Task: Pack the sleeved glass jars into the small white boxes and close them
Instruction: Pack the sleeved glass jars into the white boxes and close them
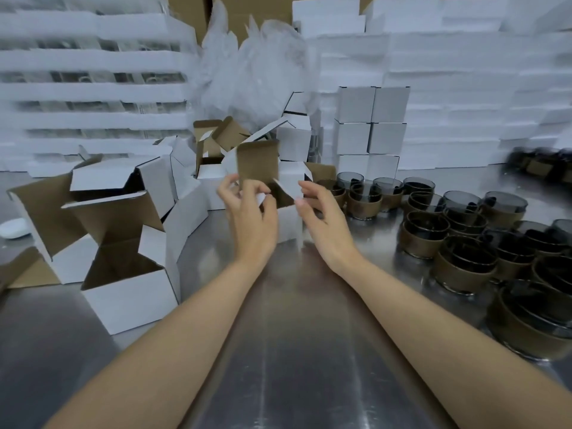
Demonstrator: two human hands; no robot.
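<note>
A small white box (289, 219) stands open on the steel table in front of me, its brown-lined lid (258, 164) raised upright. My left hand (247, 209) pinches a side flap at the box's left edge, fingers curled round it. My right hand (312, 205) is at the box's right edge, fingers bent with the tips against the box's edge. Whether a jar sits inside the box is hidden. Several dark glass jars in brown sleeves (458, 243) stand in rows to the right.
Open empty white boxes (130, 292) crowd the table's left side. Closed white boxes (371, 128) are stacked behind the jars. White foam trays (93, 88) and bubble wrap (257, 63) pile up at the back. A small white object (14, 227) lies at far left.
</note>
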